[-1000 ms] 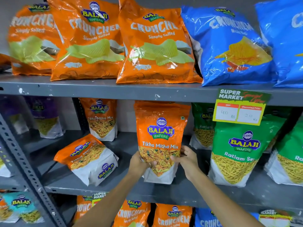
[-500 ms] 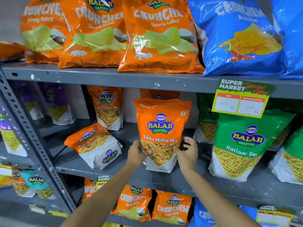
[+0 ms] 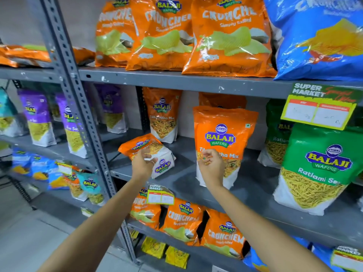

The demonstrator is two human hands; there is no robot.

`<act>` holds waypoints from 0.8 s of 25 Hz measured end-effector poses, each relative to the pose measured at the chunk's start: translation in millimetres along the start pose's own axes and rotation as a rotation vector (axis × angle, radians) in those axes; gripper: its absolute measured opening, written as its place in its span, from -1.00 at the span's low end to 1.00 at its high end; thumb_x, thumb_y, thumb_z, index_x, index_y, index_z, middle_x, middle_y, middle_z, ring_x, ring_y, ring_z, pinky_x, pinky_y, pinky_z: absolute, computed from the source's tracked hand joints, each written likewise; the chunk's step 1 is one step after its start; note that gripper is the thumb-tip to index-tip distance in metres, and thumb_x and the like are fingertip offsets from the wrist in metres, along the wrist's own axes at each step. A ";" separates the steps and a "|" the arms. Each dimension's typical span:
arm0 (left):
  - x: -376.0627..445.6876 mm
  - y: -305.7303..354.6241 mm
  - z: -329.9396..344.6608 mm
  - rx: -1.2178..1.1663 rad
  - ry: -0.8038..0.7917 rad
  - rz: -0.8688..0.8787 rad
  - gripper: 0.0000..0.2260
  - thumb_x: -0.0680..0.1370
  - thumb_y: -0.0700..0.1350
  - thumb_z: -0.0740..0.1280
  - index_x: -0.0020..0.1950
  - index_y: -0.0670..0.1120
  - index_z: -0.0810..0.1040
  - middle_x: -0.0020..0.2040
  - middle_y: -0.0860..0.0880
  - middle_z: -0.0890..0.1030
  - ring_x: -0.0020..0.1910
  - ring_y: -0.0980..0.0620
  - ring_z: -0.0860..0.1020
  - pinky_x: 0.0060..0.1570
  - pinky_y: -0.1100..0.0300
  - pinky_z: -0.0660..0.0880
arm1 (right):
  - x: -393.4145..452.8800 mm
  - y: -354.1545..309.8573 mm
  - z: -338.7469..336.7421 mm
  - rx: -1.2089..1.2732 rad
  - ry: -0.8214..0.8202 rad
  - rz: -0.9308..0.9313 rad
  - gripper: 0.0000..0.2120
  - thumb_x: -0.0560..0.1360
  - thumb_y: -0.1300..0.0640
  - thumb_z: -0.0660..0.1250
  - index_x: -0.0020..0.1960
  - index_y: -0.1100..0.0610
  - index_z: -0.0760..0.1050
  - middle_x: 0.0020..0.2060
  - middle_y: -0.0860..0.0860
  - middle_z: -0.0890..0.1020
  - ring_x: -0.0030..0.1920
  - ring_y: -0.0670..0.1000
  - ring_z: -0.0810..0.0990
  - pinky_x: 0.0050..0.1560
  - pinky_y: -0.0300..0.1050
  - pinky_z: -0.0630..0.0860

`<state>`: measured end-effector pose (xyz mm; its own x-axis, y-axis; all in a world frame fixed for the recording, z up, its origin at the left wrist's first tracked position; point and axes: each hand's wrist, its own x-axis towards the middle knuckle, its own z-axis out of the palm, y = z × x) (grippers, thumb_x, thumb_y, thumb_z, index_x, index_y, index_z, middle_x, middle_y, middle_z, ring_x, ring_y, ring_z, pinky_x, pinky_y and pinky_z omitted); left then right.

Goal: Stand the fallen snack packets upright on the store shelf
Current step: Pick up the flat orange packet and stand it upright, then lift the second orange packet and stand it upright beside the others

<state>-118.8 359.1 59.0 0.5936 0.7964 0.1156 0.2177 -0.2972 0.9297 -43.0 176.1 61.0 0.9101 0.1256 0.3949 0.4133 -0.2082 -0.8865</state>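
Note:
An orange Tikha Mitha Mix packet (image 3: 224,134) stands upright on the grey middle shelf (image 3: 186,177). My right hand (image 3: 211,165) hovers in front of its lower half, fingers loosely curled, holding nothing. To the left a second orange packet (image 3: 155,154) lies fallen on its back, tilted, near the shelf's front edge. My left hand (image 3: 143,163) is over this fallen packet, fingers apart, close to or just touching it. Another orange packet (image 3: 163,114) stands upright behind it.
Green Ratlami Sev packets (image 3: 318,167) stand to the right under a yellow price tag (image 3: 318,110). Large orange Crunchex bags (image 3: 225,36) fill the upper shelf, more sit below. A perforated grey upright post (image 3: 82,114) is left of my hand, with purple packets (image 3: 37,118) beyond.
Both hands have let go of the upright orange packet. My left hand has moved left to the fallen packet, and the view has swung left.

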 end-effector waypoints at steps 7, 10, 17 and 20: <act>55.7 -32.7 -34.7 -0.002 -0.052 -0.053 -0.76 0.47 -0.29 0.36 0.11 -0.23 0.46 -0.08 -0.09 0.53 0.03 -0.13 0.50 -0.11 0.15 0.32 | 18.3 -3.8 88.7 0.002 -0.073 0.036 -0.82 0.35 0.35 0.36 -0.06 0.20 0.52 -0.15 0.09 0.58 -0.23 0.07 0.53 -0.21 -0.10 0.49; 81.2 -48.5 -37.7 0.036 -0.115 -0.124 -0.60 0.46 -0.21 0.39 0.24 -0.30 0.41 0.03 -0.18 0.55 0.06 -0.14 0.51 -0.17 0.20 0.34 | 34.9 8.5 130.1 -0.055 -0.106 0.125 -0.81 0.38 0.28 0.37 -0.01 0.22 0.53 -0.03 0.16 0.62 -0.17 0.08 0.54 -0.13 -0.12 0.45; 114.7 -83.0 -21.4 -0.293 -0.369 -0.660 -0.48 0.45 -0.05 0.39 0.32 -0.20 0.30 0.24 -0.20 0.48 0.15 -0.25 0.53 0.07 -0.10 0.53 | 63.5 42.5 178.5 -0.017 -0.213 0.567 -0.75 0.39 0.00 0.39 -0.11 0.18 0.51 -0.14 0.12 0.57 -0.01 0.13 0.50 -0.08 -0.05 0.42; 124.5 -87.0 -18.0 -0.392 -0.431 -0.739 -0.30 0.37 -0.02 0.48 0.38 -0.16 0.21 0.34 -0.22 0.44 0.24 -0.28 0.49 0.17 -0.13 0.47 | 61.5 48.1 182.1 0.183 -0.284 0.797 -0.52 0.25 -0.10 0.44 0.06 0.13 0.48 -0.01 0.13 0.59 0.05 0.15 0.55 0.06 0.04 0.49</act>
<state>-77.8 493.6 -1.3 0.6616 0.4257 -0.6173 0.4241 0.4665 0.7763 27.6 350.5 -1.3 0.8746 0.2510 -0.4149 -0.3787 -0.1808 -0.9077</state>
